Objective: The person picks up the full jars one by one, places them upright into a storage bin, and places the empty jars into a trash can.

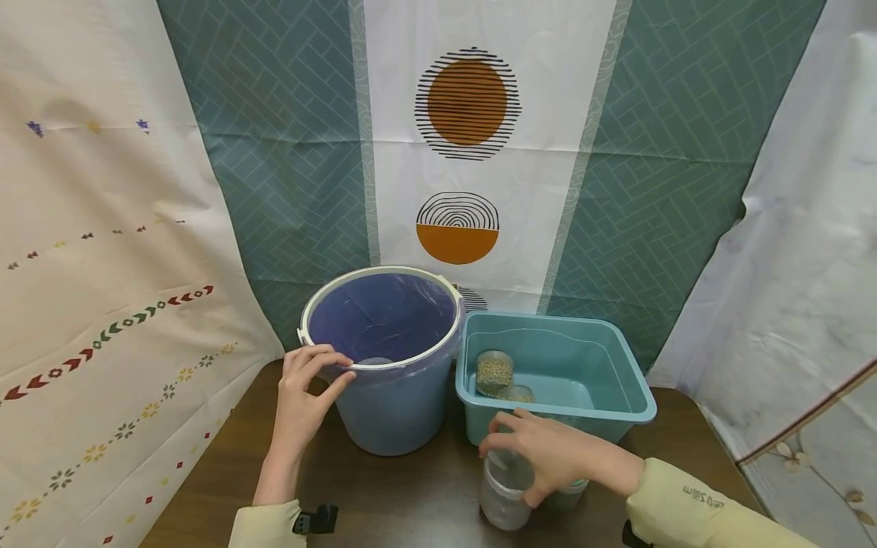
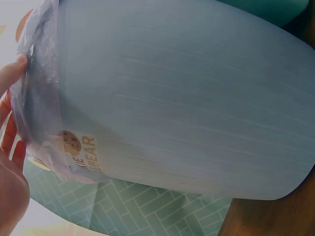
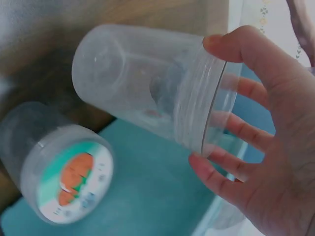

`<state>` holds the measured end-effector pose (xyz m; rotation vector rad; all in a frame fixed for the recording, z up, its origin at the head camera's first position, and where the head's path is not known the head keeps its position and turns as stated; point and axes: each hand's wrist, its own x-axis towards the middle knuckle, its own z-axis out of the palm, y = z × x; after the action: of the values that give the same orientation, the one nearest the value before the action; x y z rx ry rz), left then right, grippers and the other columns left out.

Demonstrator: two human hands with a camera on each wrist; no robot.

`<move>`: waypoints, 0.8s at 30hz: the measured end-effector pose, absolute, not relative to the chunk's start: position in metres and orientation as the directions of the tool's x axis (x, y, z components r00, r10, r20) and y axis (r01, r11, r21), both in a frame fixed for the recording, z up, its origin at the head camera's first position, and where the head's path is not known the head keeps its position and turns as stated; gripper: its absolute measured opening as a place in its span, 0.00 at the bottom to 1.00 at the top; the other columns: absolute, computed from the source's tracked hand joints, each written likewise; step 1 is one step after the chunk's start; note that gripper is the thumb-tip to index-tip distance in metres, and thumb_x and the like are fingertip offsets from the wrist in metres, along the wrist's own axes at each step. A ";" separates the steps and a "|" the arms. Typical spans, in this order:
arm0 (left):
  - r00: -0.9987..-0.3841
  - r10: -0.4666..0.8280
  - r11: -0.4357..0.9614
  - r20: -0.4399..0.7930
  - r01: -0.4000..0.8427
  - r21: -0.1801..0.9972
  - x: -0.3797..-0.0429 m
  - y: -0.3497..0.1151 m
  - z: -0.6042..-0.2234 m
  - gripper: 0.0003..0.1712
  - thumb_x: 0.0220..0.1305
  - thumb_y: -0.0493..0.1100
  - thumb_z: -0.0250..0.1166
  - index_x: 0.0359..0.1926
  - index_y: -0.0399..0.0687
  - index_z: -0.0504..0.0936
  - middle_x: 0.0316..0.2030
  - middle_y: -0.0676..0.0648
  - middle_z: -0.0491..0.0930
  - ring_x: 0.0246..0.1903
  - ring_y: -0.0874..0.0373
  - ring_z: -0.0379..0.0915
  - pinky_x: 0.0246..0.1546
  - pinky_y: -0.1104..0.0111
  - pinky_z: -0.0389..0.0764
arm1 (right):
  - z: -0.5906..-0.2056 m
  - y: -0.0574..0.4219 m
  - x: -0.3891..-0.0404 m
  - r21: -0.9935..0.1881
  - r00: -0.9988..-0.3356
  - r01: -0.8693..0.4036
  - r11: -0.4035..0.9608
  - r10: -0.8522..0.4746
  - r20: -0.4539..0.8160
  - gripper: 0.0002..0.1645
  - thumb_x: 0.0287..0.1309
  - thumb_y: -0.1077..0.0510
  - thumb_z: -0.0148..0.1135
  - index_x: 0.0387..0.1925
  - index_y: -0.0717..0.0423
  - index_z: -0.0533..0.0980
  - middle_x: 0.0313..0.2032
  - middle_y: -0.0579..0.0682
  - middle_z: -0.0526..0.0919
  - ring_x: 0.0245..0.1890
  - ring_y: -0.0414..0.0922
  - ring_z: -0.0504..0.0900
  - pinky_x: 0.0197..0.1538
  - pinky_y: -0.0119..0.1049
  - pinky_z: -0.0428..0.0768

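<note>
My left hand (image 1: 301,399) pinches the near left part of the white rim (image 1: 392,366) of a blue trash bin (image 1: 397,418). A clear plastic liner (image 2: 47,64) is folded over that rim, the thumb lying on its outside in the left wrist view. Inside the bin, a pale rounded thing (image 1: 375,361) shows just behind the rim. My right hand (image 1: 548,453) grips a clear plastic jar (image 3: 142,83) around its threaded mouth end, thumb on one side and fingers on the other. Beside it stands a second clear jar (image 3: 29,132) with a green and white picture lid (image 3: 76,182).
A teal tub (image 1: 555,411) stands right of the bin. Within its left end are a jar of pale beans or grains (image 1: 494,371) and a second, lower container (image 1: 517,393). Patterned cloths (image 1: 301,152) hang behind and beside the brown table (image 1: 411,495).
</note>
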<state>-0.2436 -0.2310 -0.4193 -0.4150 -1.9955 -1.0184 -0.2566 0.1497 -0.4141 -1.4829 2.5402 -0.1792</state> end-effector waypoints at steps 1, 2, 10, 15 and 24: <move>-0.600 -0.078 0.614 0.796 0.601 0.513 -0.244 -0.231 -0.419 0.17 0.45 0.31 0.78 0.36 0.52 0.87 0.41 0.49 0.80 0.49 0.63 0.63 0.54 0.73 0.59 | -0.409 0.149 -0.256 -0.199 -0.468 -0.855 0.480 -0.877 -0.104 0.44 0.37 0.46 0.80 0.58 0.24 0.70 0.58 0.40 0.70 0.48 0.39 0.67 0.42 0.31 0.75; -0.599 -0.078 0.613 0.797 0.602 0.512 -0.243 -0.231 -0.419 0.17 0.45 0.31 0.78 0.36 0.52 0.87 0.41 0.49 0.80 0.49 0.63 0.63 0.54 0.73 0.59 | -0.404 0.147 -0.256 -0.201 -0.458 -0.859 0.470 -0.883 -0.105 0.44 0.36 0.47 0.80 0.58 0.25 0.70 0.57 0.40 0.70 0.48 0.39 0.67 0.44 0.31 0.75; -0.582 -0.079 0.607 0.810 0.616 0.502 -0.242 -0.229 -0.419 0.18 0.43 0.30 0.78 0.36 0.51 0.87 0.41 0.48 0.80 0.50 0.62 0.63 0.55 0.73 0.59 | -0.358 0.134 -0.256 -0.192 -0.403 -0.884 0.427 -0.902 -0.153 0.43 0.38 0.48 0.80 0.59 0.31 0.70 0.56 0.38 0.71 0.49 0.38 0.66 0.48 0.31 0.74; -0.574 -0.080 0.612 0.815 0.617 0.495 -0.242 -0.229 -0.420 0.19 0.41 0.29 0.79 0.36 0.50 0.87 0.41 0.48 0.80 0.49 0.63 0.62 0.54 0.73 0.58 | -0.323 0.125 -0.258 -0.230 -0.410 -0.859 0.456 -0.884 -0.224 0.41 0.42 0.48 0.78 0.60 0.31 0.70 0.57 0.37 0.71 0.53 0.38 0.69 0.52 0.34 0.76; -0.567 -0.079 0.617 0.820 0.618 0.487 -0.242 -0.228 -0.419 0.19 0.41 0.29 0.79 0.36 0.50 0.87 0.40 0.47 0.80 0.49 0.62 0.62 0.54 0.73 0.58 | -0.266 0.107 -0.265 -0.181 -0.379 -0.882 0.434 -0.884 -0.274 0.41 0.45 0.47 0.76 0.63 0.33 0.70 0.59 0.39 0.73 0.56 0.43 0.72 0.56 0.40 0.76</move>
<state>-0.2421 -0.2280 -0.4186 -0.4260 -1.9645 -1.0035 -0.2655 0.1068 -0.2657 -1.5139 2.3637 -0.0058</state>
